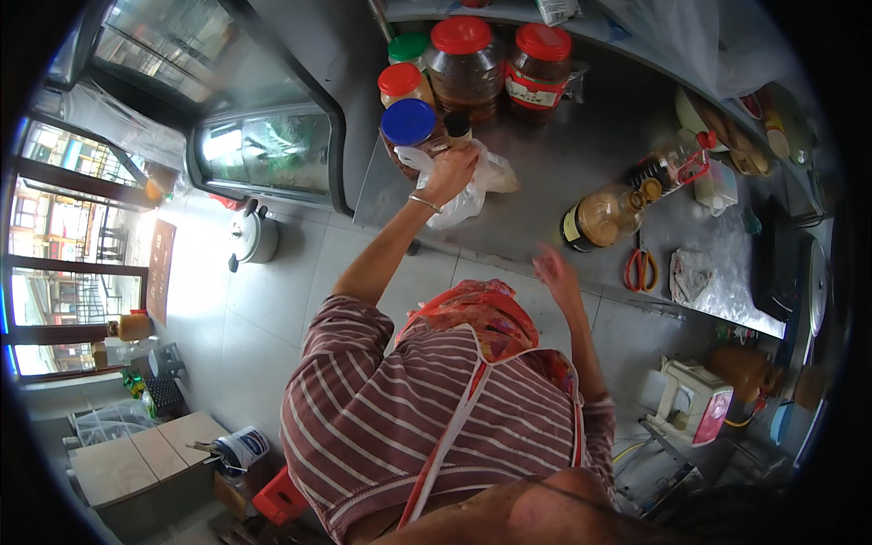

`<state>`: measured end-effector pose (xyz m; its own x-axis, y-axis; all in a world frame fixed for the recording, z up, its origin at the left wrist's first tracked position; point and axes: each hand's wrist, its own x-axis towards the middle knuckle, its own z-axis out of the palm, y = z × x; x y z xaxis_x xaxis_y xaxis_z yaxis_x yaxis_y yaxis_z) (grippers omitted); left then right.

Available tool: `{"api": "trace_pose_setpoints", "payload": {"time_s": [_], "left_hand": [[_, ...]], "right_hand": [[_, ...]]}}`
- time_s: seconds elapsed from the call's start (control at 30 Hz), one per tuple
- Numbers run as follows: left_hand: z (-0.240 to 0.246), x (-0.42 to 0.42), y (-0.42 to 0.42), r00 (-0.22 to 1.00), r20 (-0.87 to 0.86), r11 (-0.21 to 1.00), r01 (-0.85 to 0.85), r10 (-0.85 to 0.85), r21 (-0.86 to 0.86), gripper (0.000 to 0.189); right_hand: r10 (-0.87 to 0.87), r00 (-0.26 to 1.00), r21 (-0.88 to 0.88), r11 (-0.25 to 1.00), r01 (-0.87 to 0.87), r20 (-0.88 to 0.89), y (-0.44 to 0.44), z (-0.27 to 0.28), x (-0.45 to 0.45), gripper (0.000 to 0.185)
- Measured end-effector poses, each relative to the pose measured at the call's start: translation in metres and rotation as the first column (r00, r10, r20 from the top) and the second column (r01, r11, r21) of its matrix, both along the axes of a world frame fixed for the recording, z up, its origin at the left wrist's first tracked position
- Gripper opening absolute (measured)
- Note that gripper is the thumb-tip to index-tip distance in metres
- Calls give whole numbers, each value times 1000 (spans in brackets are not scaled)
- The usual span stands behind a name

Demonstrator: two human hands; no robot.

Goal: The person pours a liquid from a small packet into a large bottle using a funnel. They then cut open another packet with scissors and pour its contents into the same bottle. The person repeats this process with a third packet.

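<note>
My left hand (452, 172), with a bangle at the wrist, grips the bunched top of a white plastic bag (455, 206) at the counter's front left. Pale contents bulge from the bag's right side, too covered to identify. Just behind that hand are a black-capped bottle (458, 125) and a blue-lidded jar (409, 124). Blurred, my right hand (557, 272) hovers by the counter's front edge, holding nothing, its fingers apart. Beyond it to the right, a bottle with brown contents (603, 218) stands on the metal counter (531, 177); red-and-yellow-handled scissors (641, 270) lie nearby.
Red-lidded jars (465, 68) line the counter's back left. A folded cloth (691, 274) lies at the right. On the floor are a pressure cooker (253, 235) to the left and a plastic stool (695, 402) to the right. A glass display case (266, 153) borders the counter's left.
</note>
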<state>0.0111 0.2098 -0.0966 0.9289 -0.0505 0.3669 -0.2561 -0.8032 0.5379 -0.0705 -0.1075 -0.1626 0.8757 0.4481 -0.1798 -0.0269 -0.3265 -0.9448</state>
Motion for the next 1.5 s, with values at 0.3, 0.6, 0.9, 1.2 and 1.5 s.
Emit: {"api": "trace_pose_setpoints", "payload": {"time_s": [0.3, 0.6, 0.9, 1.2, 1.5], "left_hand": [[4, -9, 1, 999, 36, 999, 21, -20, -29, 12], [19, -19, 18, 1000, 22, 935, 8, 0, -355, 15], [70, -10, 17, 998, 55, 596, 38, 10, -802, 13], [125, -3, 3, 996, 84, 655, 83, -31, -751, 11], [134, -22, -27, 920, -121, 564, 121, -373, -817, 13]], "right_hand": [[48, 794, -330, 924, 195, 605, 108, 6, 92, 39], [14, 816, -282, 942, 184, 578, 109, -30, 125, 20], [-10, 865, -304, 934, 187, 501, 118, -59, 134, 21], [-108, 839, -117, 973, 199, 533, 93, 14, 116, 39], [-137, 900, 177, 982, 69, 413, 55, 146, 73, 30]]}}
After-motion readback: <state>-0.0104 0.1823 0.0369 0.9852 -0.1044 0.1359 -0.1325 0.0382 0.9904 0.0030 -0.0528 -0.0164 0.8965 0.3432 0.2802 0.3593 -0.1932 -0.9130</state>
